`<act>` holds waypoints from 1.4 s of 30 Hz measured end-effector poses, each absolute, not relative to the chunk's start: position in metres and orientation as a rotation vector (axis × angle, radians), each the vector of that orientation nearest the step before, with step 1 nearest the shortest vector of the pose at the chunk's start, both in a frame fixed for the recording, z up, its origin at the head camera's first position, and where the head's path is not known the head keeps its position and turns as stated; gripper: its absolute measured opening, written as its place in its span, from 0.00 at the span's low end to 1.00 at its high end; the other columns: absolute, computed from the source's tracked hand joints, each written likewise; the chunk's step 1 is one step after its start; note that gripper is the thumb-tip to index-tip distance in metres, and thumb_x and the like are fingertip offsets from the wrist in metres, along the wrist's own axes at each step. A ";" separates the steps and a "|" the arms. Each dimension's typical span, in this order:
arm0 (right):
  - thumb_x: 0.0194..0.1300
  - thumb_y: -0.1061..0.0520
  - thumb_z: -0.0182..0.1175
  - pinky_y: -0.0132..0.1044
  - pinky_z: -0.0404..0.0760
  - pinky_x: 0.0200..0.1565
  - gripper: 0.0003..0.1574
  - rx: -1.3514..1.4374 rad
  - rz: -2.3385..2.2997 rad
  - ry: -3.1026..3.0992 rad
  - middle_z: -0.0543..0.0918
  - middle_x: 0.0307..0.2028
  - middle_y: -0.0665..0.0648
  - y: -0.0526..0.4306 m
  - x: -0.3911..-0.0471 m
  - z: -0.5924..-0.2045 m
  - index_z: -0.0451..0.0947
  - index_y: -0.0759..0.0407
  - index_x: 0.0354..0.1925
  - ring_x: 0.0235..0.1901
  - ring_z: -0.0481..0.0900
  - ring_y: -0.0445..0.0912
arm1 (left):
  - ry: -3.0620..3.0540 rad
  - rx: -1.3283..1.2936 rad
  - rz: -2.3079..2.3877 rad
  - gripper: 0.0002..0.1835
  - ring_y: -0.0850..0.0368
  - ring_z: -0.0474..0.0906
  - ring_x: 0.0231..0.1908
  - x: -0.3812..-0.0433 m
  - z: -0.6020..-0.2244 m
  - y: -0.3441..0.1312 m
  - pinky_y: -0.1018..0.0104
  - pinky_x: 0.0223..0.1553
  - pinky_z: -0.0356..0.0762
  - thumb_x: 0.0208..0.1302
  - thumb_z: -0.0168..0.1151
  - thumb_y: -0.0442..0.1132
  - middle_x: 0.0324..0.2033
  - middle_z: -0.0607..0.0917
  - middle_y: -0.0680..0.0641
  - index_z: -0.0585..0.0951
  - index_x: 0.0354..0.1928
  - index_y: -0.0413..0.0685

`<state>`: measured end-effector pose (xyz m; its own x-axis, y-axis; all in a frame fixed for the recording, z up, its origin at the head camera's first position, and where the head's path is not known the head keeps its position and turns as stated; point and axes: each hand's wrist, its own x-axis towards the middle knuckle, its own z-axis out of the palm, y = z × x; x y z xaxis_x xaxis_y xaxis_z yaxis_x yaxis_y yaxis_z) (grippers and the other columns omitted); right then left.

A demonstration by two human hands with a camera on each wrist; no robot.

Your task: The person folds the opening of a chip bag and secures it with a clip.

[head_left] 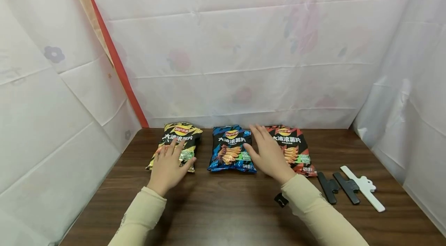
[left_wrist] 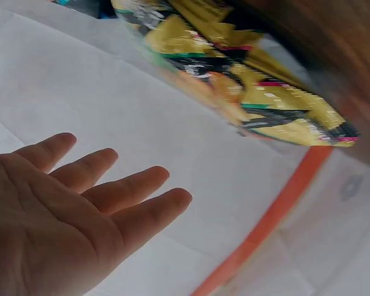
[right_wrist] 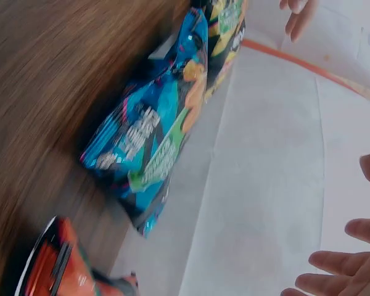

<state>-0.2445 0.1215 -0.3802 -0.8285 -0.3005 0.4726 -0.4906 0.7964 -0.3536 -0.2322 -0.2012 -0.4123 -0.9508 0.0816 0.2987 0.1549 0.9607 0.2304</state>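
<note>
Three bags of chips lie in a row along the back of the table: a yellow bag (head_left: 180, 137) on the left, a blue bag (head_left: 230, 149) in the middle, a red bag (head_left: 296, 149) on the right. My left hand (head_left: 168, 166), fingers spread, overlaps the yellow bag in the head view; the left wrist view shows a gap between the fingers and that bag (left_wrist: 253, 80). My right hand (head_left: 270, 157) hangs between the blue and red bags, partly hiding the red one. Its fingers are straight and hold nothing, well apart from the blue bag (right_wrist: 148, 135) in the right wrist view.
Two black clips (head_left: 327, 188) and a longer white clip (head_left: 364, 188) lie at the right of the brown wooden table (head_left: 223, 207). Pale flowered cloth (head_left: 226, 52) walls in the back and both sides, with a red strip (head_left: 118, 64) at the back left corner.
</note>
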 end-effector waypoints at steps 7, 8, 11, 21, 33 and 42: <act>0.74 0.41 0.51 0.57 0.65 0.67 0.41 0.655 0.770 -2.609 0.60 0.74 0.60 0.090 -0.260 -0.381 0.52 0.50 0.77 0.72 0.61 0.58 | -2.814 -0.137 -0.516 0.40 0.22 0.58 0.67 -0.247 -0.412 -0.226 0.31 0.66 0.57 0.69 0.53 0.61 0.70 0.61 0.29 0.63 0.73 0.40; 0.74 0.41 0.51 0.57 0.65 0.67 0.41 0.658 0.793 -2.617 0.59 0.74 0.60 0.085 -0.262 -0.382 0.51 0.50 0.77 0.72 0.61 0.57 | -2.814 -0.123 -0.536 0.40 0.22 0.58 0.67 -0.248 -0.412 -0.229 0.32 0.66 0.57 0.69 0.53 0.61 0.70 0.61 0.28 0.63 0.72 0.40; 0.75 0.41 0.50 0.56 0.66 0.67 0.41 0.670 0.875 -2.640 0.58 0.75 0.60 0.070 -0.267 -0.385 0.50 0.49 0.77 0.72 0.61 0.57 | -2.814 -0.074 -0.589 0.41 0.23 0.59 0.67 -0.251 -0.412 -0.239 0.33 0.65 0.58 0.69 0.53 0.61 0.70 0.61 0.26 0.63 0.72 0.38; 0.75 0.40 0.48 0.54 0.65 0.68 0.39 0.703 1.143 -2.712 0.56 0.76 0.55 0.035 -0.280 -0.387 0.50 0.46 0.77 0.71 0.64 0.54 | -2.856 0.007 -0.722 0.43 0.25 0.56 0.68 -0.256 -0.411 -0.265 0.33 0.66 0.56 0.71 0.50 0.61 0.70 0.58 0.24 0.59 0.72 0.32; 0.76 0.42 0.48 0.53 0.63 0.69 0.36 0.706 1.398 -2.753 0.59 0.75 0.53 -0.001 -0.283 -0.396 0.52 0.44 0.76 0.74 0.58 0.52 | -2.888 0.029 -0.910 0.45 0.29 0.53 0.71 -0.271 -0.417 -0.279 0.35 0.69 0.53 0.72 0.50 0.59 0.71 0.57 0.25 0.53 0.74 0.30; 0.76 0.42 0.48 0.53 0.65 0.68 0.37 0.728 1.417 -2.817 0.58 0.75 0.54 -0.025 -0.285 -0.408 0.51 0.45 0.77 0.73 0.61 0.52 | -2.910 0.113 -0.997 0.48 0.28 0.49 0.72 -0.287 -0.418 -0.287 0.34 0.69 0.51 0.70 0.52 0.62 0.72 0.53 0.26 0.50 0.75 0.33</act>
